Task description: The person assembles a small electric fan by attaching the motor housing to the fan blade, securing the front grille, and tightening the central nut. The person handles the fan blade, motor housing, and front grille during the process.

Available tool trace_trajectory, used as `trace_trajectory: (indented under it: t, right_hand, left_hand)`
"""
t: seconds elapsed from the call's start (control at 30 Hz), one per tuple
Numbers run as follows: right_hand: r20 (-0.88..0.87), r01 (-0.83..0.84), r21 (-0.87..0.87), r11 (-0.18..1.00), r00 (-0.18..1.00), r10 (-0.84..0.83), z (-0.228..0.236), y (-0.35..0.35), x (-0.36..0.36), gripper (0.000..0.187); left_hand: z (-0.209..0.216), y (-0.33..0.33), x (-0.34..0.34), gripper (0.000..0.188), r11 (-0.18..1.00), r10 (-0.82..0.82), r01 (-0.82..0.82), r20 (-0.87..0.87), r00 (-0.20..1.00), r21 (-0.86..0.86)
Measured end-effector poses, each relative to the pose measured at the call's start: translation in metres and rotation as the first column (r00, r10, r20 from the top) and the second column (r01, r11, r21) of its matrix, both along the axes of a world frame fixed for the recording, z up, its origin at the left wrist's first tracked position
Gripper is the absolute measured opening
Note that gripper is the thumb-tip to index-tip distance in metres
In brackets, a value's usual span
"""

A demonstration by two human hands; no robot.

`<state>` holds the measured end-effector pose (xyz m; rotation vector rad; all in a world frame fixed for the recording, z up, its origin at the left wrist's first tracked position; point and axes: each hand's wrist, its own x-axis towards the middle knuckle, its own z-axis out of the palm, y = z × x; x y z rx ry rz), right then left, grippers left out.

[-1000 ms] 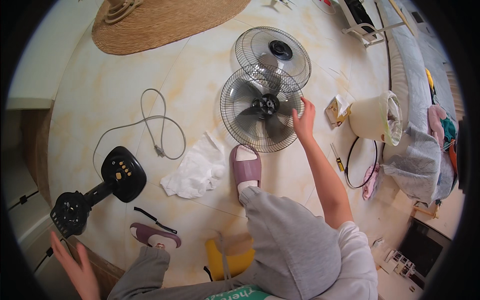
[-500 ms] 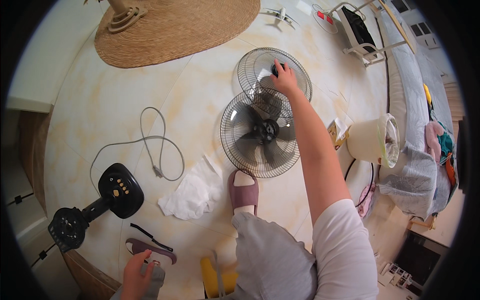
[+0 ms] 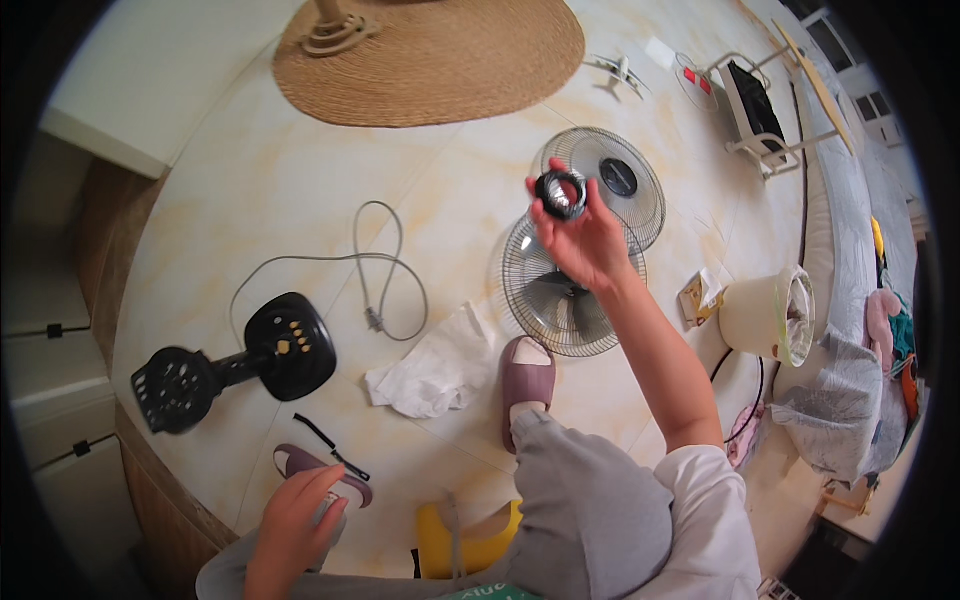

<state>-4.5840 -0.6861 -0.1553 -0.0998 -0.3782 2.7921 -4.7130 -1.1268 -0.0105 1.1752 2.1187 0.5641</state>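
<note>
- head view: the right hand (image 3: 590,243) grips a black ring (image 3: 545,191) between thumb and fingers, raised in front of two fan grilles.
- the upper grille (image 3: 643,205), with its dark hub, overlaps the lower grille (image 3: 530,300) in view; dark blades (image 3: 548,298) show there.
- the left hand (image 3: 298,525), loosely open with bent fingers, is near a purple slipper (image 3: 292,459); contact cannot be told.
- a black fan stand (image 3: 240,369) lies at left, beside a looped grey cord (image 3: 300,258).
</note>
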Motion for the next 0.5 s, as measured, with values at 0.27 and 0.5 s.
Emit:
trace_trajectory:
  t: [0.27, 0.5]
  right_hand:
    - [0.112, -0.494, 0.424, 0.759, 0.860, 0.497, 0.167, -0.109, -0.056, 0.067]
    - [0.235, -0.501, 0.729, 0.466, 0.823, 0.517, 0.232, -0.222, -0.139, 0.045]
  left_hand:
    - [0.073, -0.029, -0.001, 0.032, 0.972, 0.106, -0.070, -0.158, 0.982, 0.223]
    - [0.086, -0.130, -0.084, 0.030, 0.628, 0.740, -0.619, -0.117, 0.662, 0.471]
